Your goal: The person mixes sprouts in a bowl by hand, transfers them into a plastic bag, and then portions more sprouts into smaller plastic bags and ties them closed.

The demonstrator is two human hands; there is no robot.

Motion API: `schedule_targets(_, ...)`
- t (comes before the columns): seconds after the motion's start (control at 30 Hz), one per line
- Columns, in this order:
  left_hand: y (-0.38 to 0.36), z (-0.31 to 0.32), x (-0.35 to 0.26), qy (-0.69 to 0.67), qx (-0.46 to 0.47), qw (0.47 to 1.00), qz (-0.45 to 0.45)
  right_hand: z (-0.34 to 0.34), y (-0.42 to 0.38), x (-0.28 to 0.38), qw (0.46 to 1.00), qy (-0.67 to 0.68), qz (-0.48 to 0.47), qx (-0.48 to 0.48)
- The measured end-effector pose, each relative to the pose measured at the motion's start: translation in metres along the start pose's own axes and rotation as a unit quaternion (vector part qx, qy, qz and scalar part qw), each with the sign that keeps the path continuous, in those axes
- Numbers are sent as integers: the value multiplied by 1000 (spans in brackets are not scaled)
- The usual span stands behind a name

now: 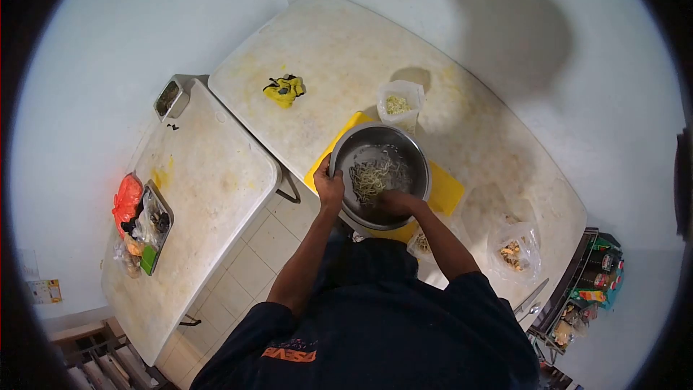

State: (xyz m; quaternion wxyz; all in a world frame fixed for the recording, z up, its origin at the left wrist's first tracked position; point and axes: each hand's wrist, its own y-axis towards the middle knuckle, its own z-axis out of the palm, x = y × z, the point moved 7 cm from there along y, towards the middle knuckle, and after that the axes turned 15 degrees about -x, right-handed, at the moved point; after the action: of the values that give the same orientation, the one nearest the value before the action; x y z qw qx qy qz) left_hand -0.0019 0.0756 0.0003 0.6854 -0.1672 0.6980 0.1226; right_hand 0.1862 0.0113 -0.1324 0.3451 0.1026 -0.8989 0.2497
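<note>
A steel bowl (364, 148) stands on a yellow cutting board (446, 189) on the white table (325, 50). Pale noodles (372, 177) lie in the bowl. My left hand (330, 186) grips the bowl's near-left rim. My right hand (395, 202) is inside the bowl, fingers in the noodles at its near side. Behind the bowl stands an open plastic bag with more noodles (398, 105).
A crumpled yellow cloth (284, 89) lies at the table's far left. A plastic bag with food (512, 253) and a knife (533, 295) lie at the right. A second table (209, 195) at the left bears a tray of items (150, 227) and a small container (172, 97). A bottle rack (588, 282) is at the right.
</note>
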Motion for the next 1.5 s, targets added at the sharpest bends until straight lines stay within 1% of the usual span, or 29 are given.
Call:
schedule_targets(0.03,-1,0,-3,7,-1,1000,7,-27,-13,45,998,61,9,10)
schedule_targets(0.07,-1,0,-5,13,-2,1000,15,-44,-16,76,992,122,18,21)
schedule_targets(0.1,0,-1,-5,11,-2,1000,22,-55,-7,85,993,107,-24,-50)
schedule_targets(0.17,-1,-2,-3,6,-3,999,36,-80,2,101,973,75,-106,-189)
schedule_targets(0.23,-1,-2,-2,6,-5,1000,28,-88,17,91,971,95,-29,-219)
schedule_targets(0.3,-1,-2,-2,-3,0,1000,26,-91,20,95,966,-1,-36,-256)
schedule_targets(0.33,-1,-1,-3,-13,6,1000,28,-91,18,105,952,-106,-81,-275)
schedule_targets(0.37,-1,1,-3,-22,11,999,30,-90,14,113,925,-210,-124,-290)
schedule_targets(0.47,-3,4,-10,-32,3,999,25,-69,6,113,933,-260,-138,-206)
schedule_targets(0.53,-3,2,-17,-29,5,999,33,-56,18,80,935,-262,-143,-190)
schedule_targets(0.6,-4,1,-14,-28,1,999,24,-57,15,58,942,-263,-134,-162)
schedule_targets(0.67,-2,3,-4,-29,-5,1000,2,-73,2,52,950,-264,-109,-126)
schedule_targets(0.77,-2,4,-10,-15,-10,1000,12,-106,-7,39,973,-169,-13,-156)
schedule_targets(0.87,-2,5,-12,-21,-7,1000,20,-144,-12,41,977,-41,53,-202)
schedule_targets(0.97,0,6,-5,-2,-16,1000,-4,-148,4,23,960,-85,20,-265)
schedule_targets(1.07,-2,4,-11,-2,-14,1000,14,-141,7,39,955,-256,48,-145)
schedule_targets(1.17,-5,3,-18,30,-28,999,6,-137,20,45,926,-215,-90,-297)
schedule_targets(1.27,-6,5,-23,-9,-12,1000,11,-137,42,62,915,-251,-94,-302)
schedule_targets(1.37,-6,7,-26,-18,2,1000,22,-121,47,69,906,-231,-202,-292)
schedule_targets(1.47,-5,7,-26,30,-12,998,47,-102,40,57,883,-327,-228,-246)
schedule_targets(1.5,-4,8,-24,30,-9,998,46,-103,36,54,897,-338,-190,-215)
